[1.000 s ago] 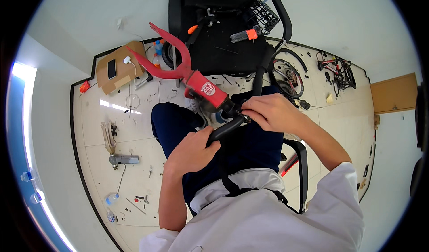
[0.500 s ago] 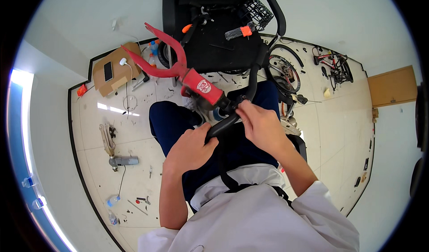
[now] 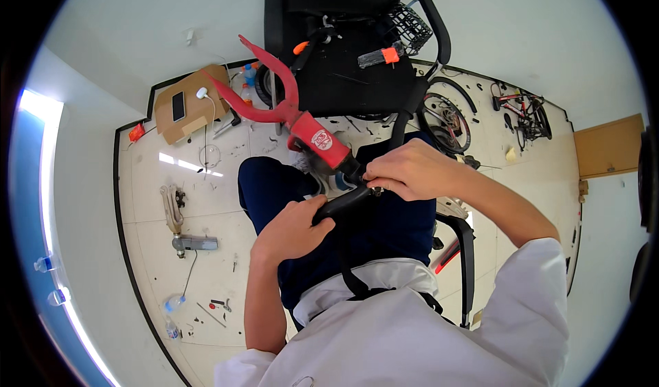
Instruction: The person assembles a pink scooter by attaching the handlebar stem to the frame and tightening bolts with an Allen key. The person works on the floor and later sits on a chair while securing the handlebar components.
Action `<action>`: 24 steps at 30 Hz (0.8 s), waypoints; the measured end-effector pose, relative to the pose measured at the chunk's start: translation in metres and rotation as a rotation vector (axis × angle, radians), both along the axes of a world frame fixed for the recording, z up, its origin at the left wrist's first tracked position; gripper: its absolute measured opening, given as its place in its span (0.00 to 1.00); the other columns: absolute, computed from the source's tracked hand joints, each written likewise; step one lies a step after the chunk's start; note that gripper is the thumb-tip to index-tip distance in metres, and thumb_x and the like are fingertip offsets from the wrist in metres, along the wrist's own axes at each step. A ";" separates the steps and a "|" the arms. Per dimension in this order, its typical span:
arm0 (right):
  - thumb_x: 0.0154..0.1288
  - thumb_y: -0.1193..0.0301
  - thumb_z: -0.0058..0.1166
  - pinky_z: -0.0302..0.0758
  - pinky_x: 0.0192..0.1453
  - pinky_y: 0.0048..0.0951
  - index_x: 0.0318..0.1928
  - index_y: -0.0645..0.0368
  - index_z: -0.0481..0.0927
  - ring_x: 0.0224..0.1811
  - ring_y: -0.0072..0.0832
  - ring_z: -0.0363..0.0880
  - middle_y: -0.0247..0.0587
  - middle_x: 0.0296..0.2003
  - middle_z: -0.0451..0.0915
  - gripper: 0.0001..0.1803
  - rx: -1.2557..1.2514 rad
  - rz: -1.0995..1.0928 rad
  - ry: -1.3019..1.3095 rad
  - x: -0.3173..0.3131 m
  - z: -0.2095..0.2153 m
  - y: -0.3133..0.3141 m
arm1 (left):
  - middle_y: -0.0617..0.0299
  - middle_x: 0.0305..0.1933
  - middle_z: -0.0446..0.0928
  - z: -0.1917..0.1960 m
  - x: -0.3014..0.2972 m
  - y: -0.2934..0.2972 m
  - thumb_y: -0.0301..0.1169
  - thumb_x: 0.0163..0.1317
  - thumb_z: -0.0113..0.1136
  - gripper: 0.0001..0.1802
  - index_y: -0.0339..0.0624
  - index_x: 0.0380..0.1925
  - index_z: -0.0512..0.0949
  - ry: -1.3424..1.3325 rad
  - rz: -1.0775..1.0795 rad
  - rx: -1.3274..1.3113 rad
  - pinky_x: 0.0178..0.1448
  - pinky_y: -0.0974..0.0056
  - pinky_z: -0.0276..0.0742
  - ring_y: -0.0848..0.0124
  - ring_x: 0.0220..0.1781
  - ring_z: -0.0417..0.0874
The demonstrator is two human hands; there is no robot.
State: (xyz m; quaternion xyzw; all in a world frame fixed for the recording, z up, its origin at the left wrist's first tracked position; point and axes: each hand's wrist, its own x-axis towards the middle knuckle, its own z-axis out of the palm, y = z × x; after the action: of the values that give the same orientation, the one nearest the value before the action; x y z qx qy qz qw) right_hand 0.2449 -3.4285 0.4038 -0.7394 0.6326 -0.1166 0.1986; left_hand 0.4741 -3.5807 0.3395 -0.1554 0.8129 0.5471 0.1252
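Left hand (image 3: 292, 229) encloses black tubular handlebar (image 3: 347, 204); right hand (image 3: 415, 171) meets it, hold indiscernible. Beyond, red two-pronged metal fork (image 3: 291, 109): seemingly joined, wheelless.

The bicycle fork (image 3: 287, 110) is red, and the head tube (image 3: 331, 152) is the same red with 1 round white emblem (image 3: 320, 140). The handlebar (image 3: 350, 204) is plain black. The trousers (image 3: 271, 191) are solid navy, the shirt (image 3: 412, 325) white. The office chair (image 3: 322, 99) is black, the basket (image 3: 412, 31) a black lattice. The cardboard (image 3: 165, 124) is tan, the phone screen (image 3: 178, 106) black, the floor tiles (image 3: 147, 208) cream with thin darker lines.
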 end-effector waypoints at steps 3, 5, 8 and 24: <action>0.64 0.70 0.63 0.75 0.31 0.36 0.37 0.54 0.79 0.32 0.34 0.79 0.34 0.27 0.75 0.05 -0.064 0.155 0.091 -0.007 0.004 -0.013 | 0.37 0.34 0.82 -0.002 -0.001 0.005 0.36 0.66 0.61 0.16 0.33 0.44 0.78 0.010 0.010 -0.021 0.44 0.49 0.79 0.39 0.39 0.83; 0.61 0.70 0.62 0.75 0.31 0.36 0.37 0.53 0.79 0.33 0.32 0.78 0.33 0.26 0.73 0.06 -0.078 0.267 0.156 -0.010 0.008 -0.018 | 0.37 0.34 0.82 -0.004 -0.001 0.004 0.36 0.65 0.62 0.16 0.33 0.45 0.78 -0.014 -0.013 -0.027 0.44 0.49 0.79 0.39 0.39 0.83; 0.58 0.70 0.62 0.76 0.33 0.35 0.39 0.52 0.78 0.37 0.30 0.79 0.30 0.29 0.75 0.09 -0.062 0.399 0.189 -0.017 0.003 -0.016 | 0.37 0.34 0.82 0.000 -0.003 0.006 0.35 0.65 0.64 0.16 0.34 0.46 0.78 -0.049 -0.032 -0.001 0.43 0.48 0.79 0.39 0.39 0.83; 0.60 0.69 0.62 0.77 0.45 0.33 0.39 0.52 0.81 0.43 0.31 0.79 0.32 0.35 0.77 0.07 -0.257 0.307 -0.116 0.030 -0.036 0.018 | 0.42 0.24 0.79 0.011 0.055 0.039 0.32 0.58 0.69 0.14 0.38 0.40 0.79 -0.092 0.094 -0.042 0.35 0.48 0.78 0.40 0.30 0.82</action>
State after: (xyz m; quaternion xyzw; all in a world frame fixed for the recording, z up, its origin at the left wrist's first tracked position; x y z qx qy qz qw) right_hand 0.2747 -3.4101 0.3673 -0.8385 0.4798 -0.2073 0.1543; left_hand 0.5294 -3.5420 0.3507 -0.2210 0.8093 0.5276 0.1334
